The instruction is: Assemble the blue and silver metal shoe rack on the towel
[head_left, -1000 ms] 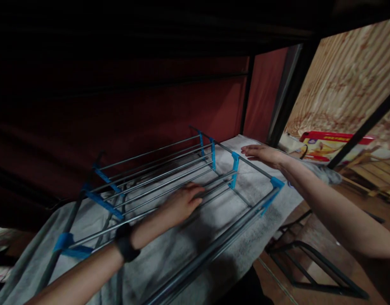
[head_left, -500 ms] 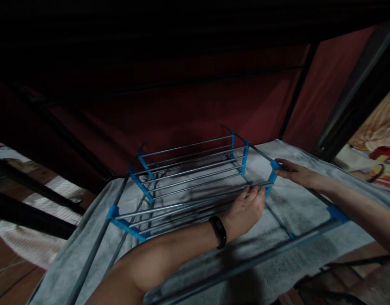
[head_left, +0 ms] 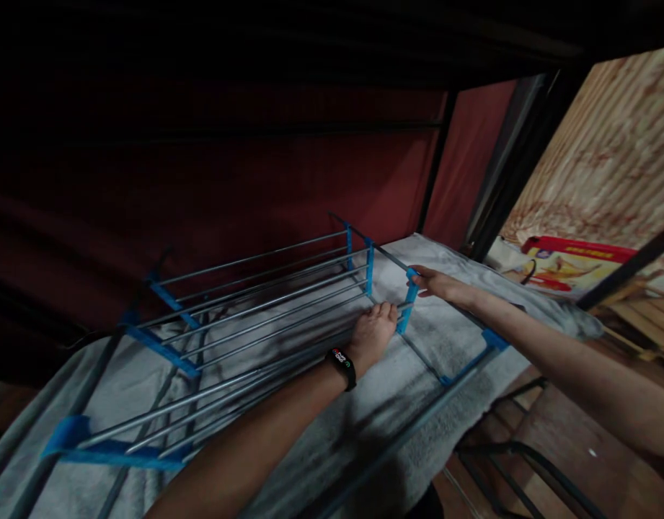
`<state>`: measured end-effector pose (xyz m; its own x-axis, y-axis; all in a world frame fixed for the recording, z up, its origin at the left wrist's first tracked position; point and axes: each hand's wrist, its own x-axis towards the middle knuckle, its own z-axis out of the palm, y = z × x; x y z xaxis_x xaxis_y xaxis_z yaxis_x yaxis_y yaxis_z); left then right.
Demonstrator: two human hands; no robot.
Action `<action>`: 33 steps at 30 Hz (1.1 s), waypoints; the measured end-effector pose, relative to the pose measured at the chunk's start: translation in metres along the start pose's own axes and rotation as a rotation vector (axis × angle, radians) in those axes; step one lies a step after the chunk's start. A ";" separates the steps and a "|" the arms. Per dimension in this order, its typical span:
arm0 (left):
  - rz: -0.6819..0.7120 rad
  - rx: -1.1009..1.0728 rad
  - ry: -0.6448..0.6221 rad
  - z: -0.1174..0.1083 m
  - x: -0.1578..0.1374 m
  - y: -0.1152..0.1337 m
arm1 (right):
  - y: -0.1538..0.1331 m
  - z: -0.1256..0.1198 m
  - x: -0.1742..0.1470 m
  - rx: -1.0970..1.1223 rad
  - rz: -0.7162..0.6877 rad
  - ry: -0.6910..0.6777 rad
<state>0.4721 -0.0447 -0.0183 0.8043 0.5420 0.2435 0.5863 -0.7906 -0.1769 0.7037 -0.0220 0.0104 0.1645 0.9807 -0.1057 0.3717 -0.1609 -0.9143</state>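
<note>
Centre of the frame: a folded drying rack [head_left: 267,303] of grey metal rods and blue plastic joints lies flat on a grey cloth [head_left: 461,339] spread over a bed frame. Left hand [head_left: 372,333], with a black wristband [head_left: 342,362], rests fingers-down on the near bundle of rods by a blue joint [head_left: 408,303]; whether the fingers curl round a rod cannot be told. Right hand [head_left: 434,282], centre right, pinches the top of that same joint, thumb and fingers closed on it.

Risks, as judged:
- Fingers of both hands sit close to hinged rods; a wing swinging shut could nip them.
- Rack's right end lies near the cloth's edge; a hard tug could slide it off.
- Rods may snag and drag the cloth.
- Dim light hides the far left joints.

Upper right: a red box [head_left: 569,263] sits well apart.
</note>
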 end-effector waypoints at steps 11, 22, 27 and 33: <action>-0.107 -0.188 -0.102 -0.031 0.016 -0.007 | 0.004 -0.001 0.002 0.021 -0.024 -0.030; -0.152 -0.236 -0.075 -0.040 0.024 -0.018 | 0.007 -0.001 0.006 0.082 0.006 -0.056; -0.151 -0.226 -0.101 -0.037 0.024 -0.017 | 0.006 0.000 0.003 0.110 0.008 -0.040; -0.152 -0.231 -0.112 -0.037 0.022 -0.015 | 0.003 -0.001 0.003 0.094 0.024 -0.042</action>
<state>0.4778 -0.0318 0.0249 0.7225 0.6767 0.1415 0.6734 -0.7352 0.0778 0.7060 -0.0201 0.0078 0.1335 0.9807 -0.1427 0.2804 -0.1755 -0.9437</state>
